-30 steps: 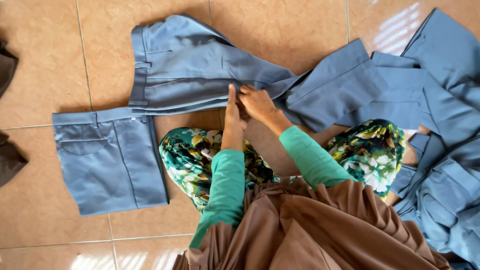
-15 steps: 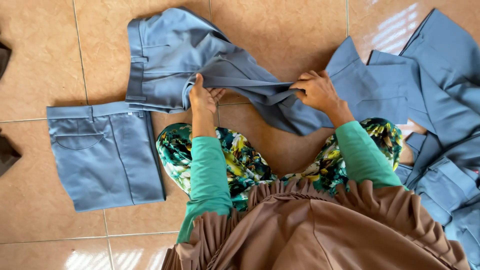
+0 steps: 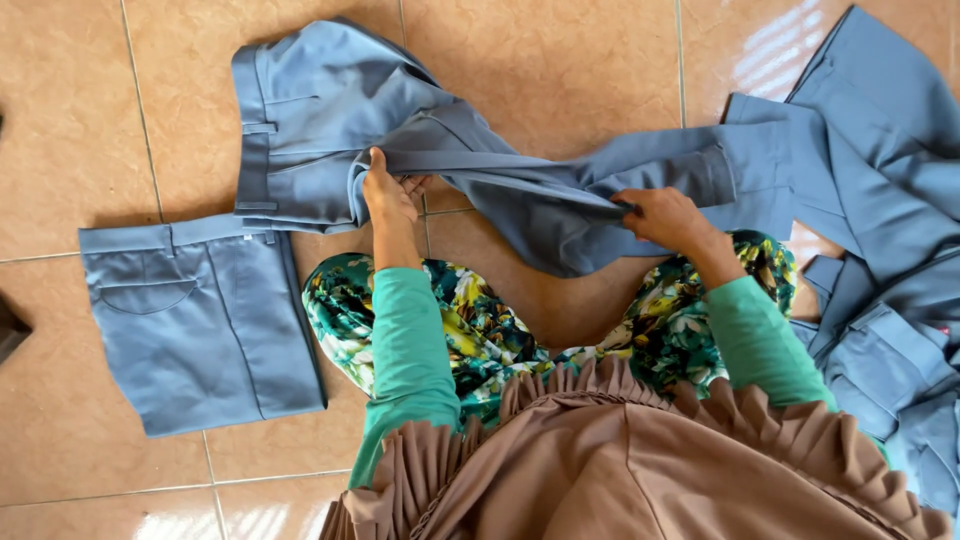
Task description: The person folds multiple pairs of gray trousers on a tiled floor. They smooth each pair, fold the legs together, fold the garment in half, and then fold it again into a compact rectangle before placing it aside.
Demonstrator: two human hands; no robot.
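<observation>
A pair of blue-grey trousers [image 3: 330, 110] lies on the tiled floor ahead of me, waistband to the left, legs stretched out to the right. My left hand [image 3: 385, 190] grips the fabric near the crotch. My right hand [image 3: 665, 218] pinches the trouser leg [image 3: 560, 190] farther right, so the cloth is pulled taut between both hands. A folded pair of the same blue-grey trousers [image 3: 200, 320] rests flat on the floor at my left.
A heap of more blue-grey garments [image 3: 880, 230] fills the right side. My knees in green floral cloth [image 3: 480, 320] and a brown pleated garment [image 3: 640, 460] fill the foreground. A dark object [image 3: 10, 330] pokes in at the left edge. The floor is tan tile [image 3: 560, 60].
My hands were together at the trousers' middle, then spread apart. The left went to the crotch, the right slid along the leg, lifting and stretching the fabric.
</observation>
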